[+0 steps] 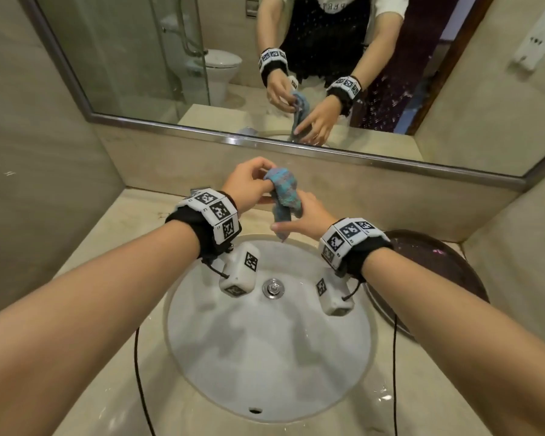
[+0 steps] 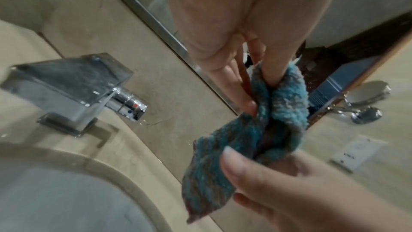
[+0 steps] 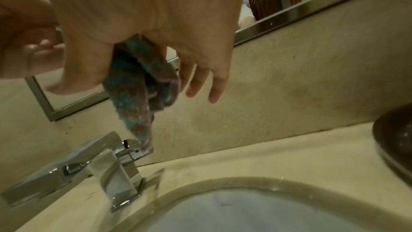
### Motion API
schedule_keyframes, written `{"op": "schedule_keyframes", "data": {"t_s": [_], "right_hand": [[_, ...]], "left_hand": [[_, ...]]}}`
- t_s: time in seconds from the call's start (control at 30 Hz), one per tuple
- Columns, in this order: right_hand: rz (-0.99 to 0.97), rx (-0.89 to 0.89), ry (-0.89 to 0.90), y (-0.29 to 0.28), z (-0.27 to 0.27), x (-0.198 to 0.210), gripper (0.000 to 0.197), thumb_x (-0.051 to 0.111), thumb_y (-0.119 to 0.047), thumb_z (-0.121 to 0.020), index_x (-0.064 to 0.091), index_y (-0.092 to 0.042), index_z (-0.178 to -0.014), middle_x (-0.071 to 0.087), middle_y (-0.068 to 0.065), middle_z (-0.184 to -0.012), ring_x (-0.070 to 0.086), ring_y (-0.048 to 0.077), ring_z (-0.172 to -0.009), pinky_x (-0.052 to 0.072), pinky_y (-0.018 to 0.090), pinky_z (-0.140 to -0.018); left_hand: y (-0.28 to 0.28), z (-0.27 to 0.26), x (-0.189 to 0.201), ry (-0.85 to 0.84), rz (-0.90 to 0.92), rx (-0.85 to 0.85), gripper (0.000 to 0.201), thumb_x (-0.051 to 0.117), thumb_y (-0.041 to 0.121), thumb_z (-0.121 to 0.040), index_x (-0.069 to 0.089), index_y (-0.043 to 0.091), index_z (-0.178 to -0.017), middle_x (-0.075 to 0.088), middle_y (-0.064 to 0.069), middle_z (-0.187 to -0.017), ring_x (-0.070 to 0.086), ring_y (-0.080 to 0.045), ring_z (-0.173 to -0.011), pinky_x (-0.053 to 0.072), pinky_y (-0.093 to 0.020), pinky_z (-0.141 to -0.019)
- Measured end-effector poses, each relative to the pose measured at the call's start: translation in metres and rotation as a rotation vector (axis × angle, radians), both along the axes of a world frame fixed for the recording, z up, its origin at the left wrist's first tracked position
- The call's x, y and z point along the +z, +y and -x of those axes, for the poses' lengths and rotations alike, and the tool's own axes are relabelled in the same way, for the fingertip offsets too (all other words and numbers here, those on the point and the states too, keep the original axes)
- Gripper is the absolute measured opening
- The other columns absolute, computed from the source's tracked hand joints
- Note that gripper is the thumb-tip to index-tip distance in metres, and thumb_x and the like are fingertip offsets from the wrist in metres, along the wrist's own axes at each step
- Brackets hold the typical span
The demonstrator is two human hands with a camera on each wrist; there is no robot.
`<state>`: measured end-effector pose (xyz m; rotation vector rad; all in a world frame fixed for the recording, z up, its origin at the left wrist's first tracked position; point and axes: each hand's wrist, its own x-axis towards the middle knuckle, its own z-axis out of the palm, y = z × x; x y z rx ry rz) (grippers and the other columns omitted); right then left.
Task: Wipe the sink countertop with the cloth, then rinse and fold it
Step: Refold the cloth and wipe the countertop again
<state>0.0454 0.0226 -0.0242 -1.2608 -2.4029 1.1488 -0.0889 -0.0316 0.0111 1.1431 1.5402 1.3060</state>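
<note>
While both hands work above the back rim of the white sink basin (image 1: 265,357), the blue-grey cloth (image 1: 284,191) hangs bunched between them, off the beige countertop (image 1: 145,215). Left hand (image 1: 249,184) pinches its upper end; right hand (image 1: 306,215) grips the middle, outer fingers loose. Chrome faucet (image 2: 73,91) stands just below the cloth's tail — mirror frame (image 1: 296,149) close behind, dark bowl (image 1: 438,265) at right. Red and blue dots mark the faucet handle; mirrored shirt lettering is unreadable.
</note>
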Motion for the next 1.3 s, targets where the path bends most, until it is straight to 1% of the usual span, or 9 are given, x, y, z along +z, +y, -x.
{"op": "schedule_keyframes", "data": {"t_s": [0.13,0.27,0.47,0.63,0.8,1.0,1.1,1.2,1.3], "right_hand": [[0.119,-0.078,0.254,-0.007,0.013,0.005,0.033,0.075,-0.005,-0.07,0.059,-0.015,-0.097,0.065,0.007,-0.087,0.063,0.011,-0.074,0.052,0.036,-0.077],[0.099,-0.06,0.218,-0.004,0.018,0.012,0.019,0.059,0.005,-0.082,0.057,-0.013,-0.076,0.058,0.009,-0.058,0.053,0.009,-0.037,0.047,0.026,-0.041],[-0.266,0.206,-0.166,-0.014,0.039,0.035,0.021,0.055,0.002,-0.08,0.057,0.003,-0.101,0.059,0.022,-0.104,0.055,0.034,-0.1,0.042,0.034,-0.079],[-0.199,0.142,0.023,-0.023,0.055,0.044,0.018,0.054,0.005,-0.079,0.054,-0.013,-0.085,0.052,0.011,-0.09,0.049,0.025,-0.091,0.039,0.028,-0.073],[-0.151,0.03,-0.078,-0.019,0.053,0.035,0.026,0.057,-0.005,-0.084,0.065,-0.01,-0.108,0.057,0.017,-0.105,0.051,0.026,-0.105,0.043,0.031,-0.09],[0.231,-0.089,0.165,-0.015,0.048,0.031,0.036,0.061,0.012,-0.077,0.059,-0.01,-0.106,0.061,0.012,-0.105,0.06,0.03,-0.106,0.052,0.044,-0.092],[0.356,-0.053,0.253,-0.013,0.043,0.032,0.045,0.06,0.015,-0.076,0.056,-0.007,-0.115,0.057,0.012,-0.104,0.057,0.027,-0.102,0.049,0.042,-0.093],[0.034,0.188,0.046,-0.01,0.037,0.035,0.076,0.068,0.005,-0.075,0.035,-0.013,-0.141,0.039,0.016,-0.138,0.047,0.026,-0.123,0.042,0.029,-0.099],[-0.596,0.489,-0.281,-0.01,0.031,0.032,0.106,0.075,-0.013,-0.072,0.005,-0.026,-0.151,0.014,0.014,-0.155,0.033,0.031,-0.136,0.036,0.039,-0.108]], "left_hand": [[-0.018,0.008,0.008,-0.137,0.016,0.011,0.032,0.043,-0.016,-0.086,0.051,0.015,-0.081,0.056,-0.005,-0.085,0.059,-0.015,-0.079,0.058,-0.021,-0.061],[-0.043,0.033,0.006,-0.139,0.192,-0.097,0.029,0.053,-0.012,-0.083,0.05,0.015,-0.092,0.058,-0.003,-0.094,0.061,-0.015,-0.082,0.058,-0.03,-0.067],[-0.064,0.054,-0.011,-0.083,0.397,-0.14,0.063,0.073,0.026,-0.076,0.039,0.027,-0.129,0.055,-0.005,-0.123,0.058,-0.022,-0.108,0.051,-0.045,-0.087],[-0.057,0.037,-0.018,-0.153,0.355,-0.269,0.074,0.08,0.029,-0.057,0.047,0.032,-0.123,0.06,0.004,-0.116,0.052,-0.015,-0.112,0.047,-0.038,-0.084],[-0.049,0.036,-0.021,-0.294,0.331,-0.244,0.038,0.061,-0.005,-0.081,0.055,0.023,-0.105,0.06,-0.003,-0.108,0.054,-0.019,-0.107,0.049,-0.042,-0.089],[-0.045,0.037,-0.038,-0.429,0.355,-0.235,0.051,0.052,-0.012,-0.084,0.048,0.01,-0.129,0.061,-0.012,-0.121,0.062,-0.022,-0.101,0.057,-0.033,-0.077],[-0.04,0.038,-0.042,-0.47,0.327,-0.105,0.038,0.054,-0.013,-0.082,0.056,0.012,-0.11,0.066,-0.009,-0.097,0.069,-0.012,-0.073,0.06,-0.025,-0.066],[-0.035,0.04,-0.04,-0.466,0.345,-0.021,0.02,0.055,-0.009,-0.083,0.056,0.01,-0.09,0.065,-0.006,-0.075,0.06,-0.003,-0.046,0.056,-0.017,-0.05],[-0.032,0.042,-0.038,-0.4,0.403,-0.057,0.018,0.057,-0.007,-0.083,0.057,0.01,-0.085,0.059,-0.008,-0.076,0.058,-0.003,-0.043,0.054,-0.016,-0.047]]}}
